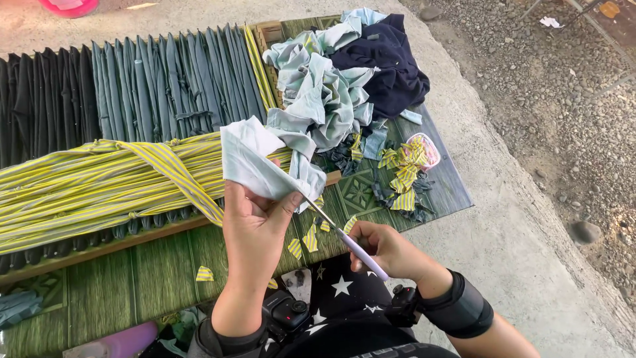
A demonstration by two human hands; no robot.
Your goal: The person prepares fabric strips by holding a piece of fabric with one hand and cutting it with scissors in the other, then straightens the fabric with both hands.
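The left hand (255, 222) is in the middle of the frame, closed in a pinch on a pale blue cloth (255, 162). The cloth looks soft, light and floppy, so hold it near the cut. The right hand (384, 248), closed, grips scissors (344, 240) touching the cloth's edge. Yellow striped scraps (403, 174) lie on the green worktop (159, 272).

Outdoor craft workspace: fabric strips (99, 189) on a mat (146, 278) beside gravel (563, 99).

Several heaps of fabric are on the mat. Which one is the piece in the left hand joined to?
The pale blue-green heap, beside the navy pile. Its strip runs down into the left hand, where the scissors meet it; the yellow striped bundle lies separate.
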